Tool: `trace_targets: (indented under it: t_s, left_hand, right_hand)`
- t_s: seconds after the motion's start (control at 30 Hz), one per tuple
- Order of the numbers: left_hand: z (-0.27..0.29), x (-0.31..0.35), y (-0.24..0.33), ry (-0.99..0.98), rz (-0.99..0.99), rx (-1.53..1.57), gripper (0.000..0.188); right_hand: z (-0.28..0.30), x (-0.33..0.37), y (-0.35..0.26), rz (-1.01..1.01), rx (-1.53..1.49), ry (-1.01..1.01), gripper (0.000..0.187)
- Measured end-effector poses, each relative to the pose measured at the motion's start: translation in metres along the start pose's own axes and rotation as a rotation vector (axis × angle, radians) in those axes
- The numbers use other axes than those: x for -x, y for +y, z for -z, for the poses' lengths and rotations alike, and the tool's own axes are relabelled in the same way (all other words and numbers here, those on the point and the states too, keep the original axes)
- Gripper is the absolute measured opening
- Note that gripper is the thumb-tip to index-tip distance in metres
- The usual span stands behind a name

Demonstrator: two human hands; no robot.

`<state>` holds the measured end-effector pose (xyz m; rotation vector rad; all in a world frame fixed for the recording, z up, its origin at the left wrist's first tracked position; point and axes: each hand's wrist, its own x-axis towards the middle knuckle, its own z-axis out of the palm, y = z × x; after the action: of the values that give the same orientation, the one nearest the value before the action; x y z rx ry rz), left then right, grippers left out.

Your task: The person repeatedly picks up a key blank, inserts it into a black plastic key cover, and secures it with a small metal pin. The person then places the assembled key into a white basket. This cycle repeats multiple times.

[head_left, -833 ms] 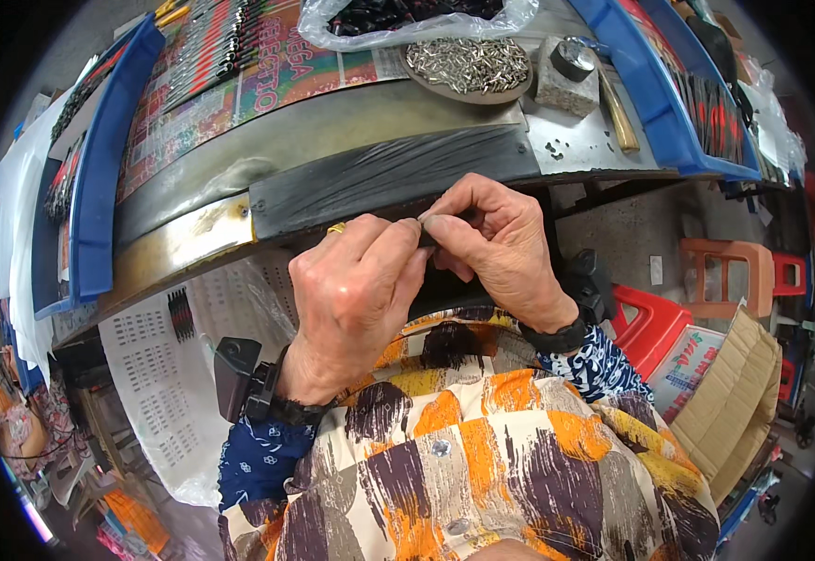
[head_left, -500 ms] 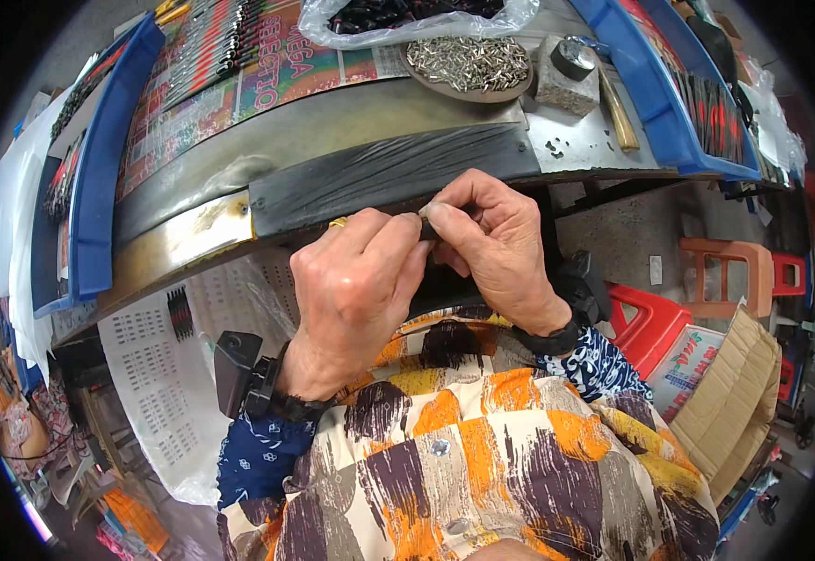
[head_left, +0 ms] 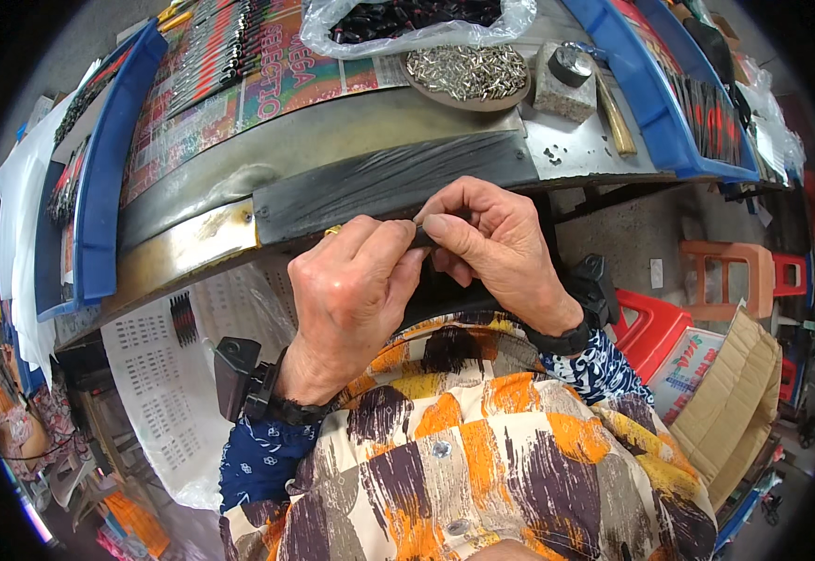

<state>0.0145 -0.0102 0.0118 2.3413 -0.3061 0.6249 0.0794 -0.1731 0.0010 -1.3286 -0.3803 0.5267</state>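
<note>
Clock's centred on the hands btw. Both were up at the near edge of the workbench (head_left: 323,117), fingertips meeting over a sm dark piece (head_left: 420,237), so that was dead centre, just off the edge. L hand (head_left: 346,294) came in from 7 o'clock w/ thumb + index pinched narrow on it, gold-coloured ring on a finger. R hand (head_left: 496,248) came in from 4, thumb + index close together at the same bit, other fingers curled under. Piece was mostly covered, so can't tell what it was exactly.

Blk strip (head_left: 393,182) ran along the bench edge just past the fingers, approx 11 to 12. Up near 12: dish (head_left: 426,91) of sm metal bits, w/ a clear plastic bag (head_left: 318,35) of dark parts right behind. Stone block (head_left: 562,98) w/ a round blk thing on top sat at 1:30, wooden handle (head_left: 618,122) next to it. Blue bins at 9 (L bin (head_left: 101,206)) and 2 (R bin (head_left: 636,84)), red/blk sticks (head_left: 211,61) in a row at 10. Red stool (head_left: 655,327) was down at 4.
</note>
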Motion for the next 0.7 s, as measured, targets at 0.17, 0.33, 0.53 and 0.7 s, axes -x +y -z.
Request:
trace_targets:
  t_s: [0.17, 0.33, 0.53, 0.7]
  left_hand:
    - [-0.002, 0.001, 0.0, 0.003, -0.022, -0.02, 0.019]
    - [-0.003, 0.001, 0.001, 0.01, -0.014, -0.012, 0.019]
    - [0.001, -0.002, 0.0, -0.003, 0.096, 0.145, 0.017]
    - [0.006, -0.004, -0.002, -0.04, 0.113, 0.226, 0.016]
  right_hand:
    - [0.003, 0.001, 0.001, -0.023, 0.015, -0.012, 0.014]
    - [0.002, 0.001, 0.006, 0.09, 0.078, 0.022, 0.014]
    - [0.004, 0.001, 0.012, 0.11, -0.049, -0.019, 0.017]
    - [0.009, 0.0, 0.012, 0.079, -0.181, -0.11, 0.019]
